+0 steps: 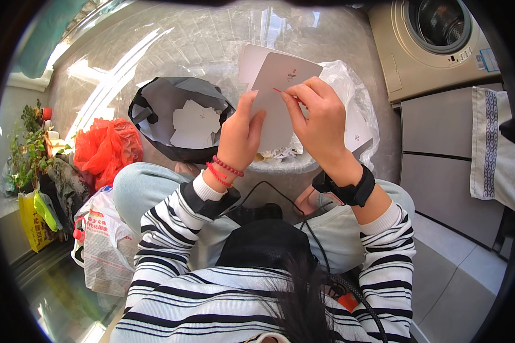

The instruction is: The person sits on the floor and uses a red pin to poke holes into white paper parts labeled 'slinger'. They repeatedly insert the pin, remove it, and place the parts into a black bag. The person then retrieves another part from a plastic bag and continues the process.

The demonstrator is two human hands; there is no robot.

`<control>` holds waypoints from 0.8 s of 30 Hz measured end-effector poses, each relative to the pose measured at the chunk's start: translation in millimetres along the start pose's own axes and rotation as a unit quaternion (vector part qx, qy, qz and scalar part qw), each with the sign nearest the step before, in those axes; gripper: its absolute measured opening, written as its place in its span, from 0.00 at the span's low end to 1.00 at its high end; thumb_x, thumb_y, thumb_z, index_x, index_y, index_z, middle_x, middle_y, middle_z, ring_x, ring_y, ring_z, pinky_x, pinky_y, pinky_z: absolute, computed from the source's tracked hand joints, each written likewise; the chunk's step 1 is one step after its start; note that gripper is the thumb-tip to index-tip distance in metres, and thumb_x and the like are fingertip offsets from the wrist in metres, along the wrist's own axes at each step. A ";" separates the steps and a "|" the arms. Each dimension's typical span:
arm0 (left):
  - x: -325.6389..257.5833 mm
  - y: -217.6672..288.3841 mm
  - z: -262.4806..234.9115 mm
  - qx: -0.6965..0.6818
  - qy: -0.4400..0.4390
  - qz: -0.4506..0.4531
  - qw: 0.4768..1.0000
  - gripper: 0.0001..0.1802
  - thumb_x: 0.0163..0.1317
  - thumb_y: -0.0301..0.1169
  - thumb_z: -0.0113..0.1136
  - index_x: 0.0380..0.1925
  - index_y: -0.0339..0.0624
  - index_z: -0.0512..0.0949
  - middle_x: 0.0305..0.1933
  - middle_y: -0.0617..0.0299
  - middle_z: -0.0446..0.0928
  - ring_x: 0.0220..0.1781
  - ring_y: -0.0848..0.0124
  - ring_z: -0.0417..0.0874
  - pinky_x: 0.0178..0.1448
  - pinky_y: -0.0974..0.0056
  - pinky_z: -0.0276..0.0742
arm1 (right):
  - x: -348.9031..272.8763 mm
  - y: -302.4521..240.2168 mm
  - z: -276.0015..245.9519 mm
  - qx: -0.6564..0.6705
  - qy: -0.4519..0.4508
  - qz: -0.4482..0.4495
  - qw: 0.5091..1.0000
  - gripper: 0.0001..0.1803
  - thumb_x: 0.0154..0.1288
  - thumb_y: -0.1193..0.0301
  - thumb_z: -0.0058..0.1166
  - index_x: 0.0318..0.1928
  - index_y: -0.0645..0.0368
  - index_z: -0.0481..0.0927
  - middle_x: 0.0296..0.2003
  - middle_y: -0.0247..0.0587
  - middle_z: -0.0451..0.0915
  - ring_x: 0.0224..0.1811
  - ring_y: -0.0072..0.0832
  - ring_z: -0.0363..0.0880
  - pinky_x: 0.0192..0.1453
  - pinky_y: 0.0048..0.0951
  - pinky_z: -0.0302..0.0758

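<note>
My left hand (pixel 240 132) holds a white card (pixel 290 68) with rounded corners and small print, its thumb and fingers along the lower left edge. Another white sheet (pixel 252 59) shows behind it. In front of the card, my right hand (pixel 320 114) is closed in a pinch; a thin red strip (pixel 277 89) sticks out at its fingertips. Below and to the left of the card stands a dark fabric bag (pixel 152 137) with several white cards (pixel 194 123) inside. Behind my right hand lies a clear plastic bag (pixel 367 108) with paper scraps (pixel 283 153) in it.
On the left are a red plastic bag (pixel 107 150), a white printed bag (pixel 106 240) and potted plants (pixel 31 143). A washing machine (pixel 392 54) and grey cabinets (pixel 435 177) stand at the right. A black cable (pixel 292 200) runs between my legs.
</note>
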State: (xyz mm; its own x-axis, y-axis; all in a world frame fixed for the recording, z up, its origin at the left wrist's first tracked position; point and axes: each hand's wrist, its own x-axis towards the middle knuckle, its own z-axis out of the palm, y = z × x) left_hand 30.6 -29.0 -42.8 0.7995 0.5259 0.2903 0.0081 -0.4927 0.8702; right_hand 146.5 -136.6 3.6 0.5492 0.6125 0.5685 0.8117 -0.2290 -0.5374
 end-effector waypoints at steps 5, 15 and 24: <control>0.0 -0.6 -0.9 0.001 -0.001 0.012 1.000 0.18 0.64 0.21 0.52 0.54 0.39 0.67 0.42 0.49 0.79 0.41 0.56 0.83 0.43 0.65 0.76 | 1.0 -1.3 -1.1 -0.013 -0.002 -0.007 1.000 0.01 0.55 0.76 0.60 0.29 0.59 0.81 0.26 0.37 0.75 0.28 0.32 0.76 0.31 0.30 0.72; -0.3 -1.4 -3.3 -0.001 0.000 0.024 1.000 0.18 0.64 0.21 0.53 0.54 0.38 0.68 0.42 0.49 0.79 0.41 0.56 0.82 0.44 0.65 0.76 | 1.5 -3.3 -2.0 -0.005 0.005 -0.019 1.000 0.02 0.55 0.76 0.60 0.29 0.60 0.80 0.25 0.37 0.75 0.27 0.33 0.75 0.30 0.30 0.71; 0.0 0.3 -3.6 -0.010 -0.005 0.020 1.000 0.18 0.64 0.21 0.53 0.54 0.38 0.68 0.42 0.49 0.79 0.41 0.57 0.83 0.44 0.65 0.75 | 2.2 -4.6 -2.6 -0.008 0.010 -0.025 1.000 0.02 0.55 0.76 0.60 0.29 0.60 0.80 0.25 0.37 0.75 0.27 0.33 0.75 0.30 0.30 0.71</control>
State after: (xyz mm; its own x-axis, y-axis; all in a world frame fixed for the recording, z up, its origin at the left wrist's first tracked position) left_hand 28.4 -26.7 -41.1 0.8044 0.4992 0.3221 -0.0362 -0.4999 0.8653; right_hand 144.5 -136.2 9.0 0.5120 0.6084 0.6064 0.8408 -0.2107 -0.4986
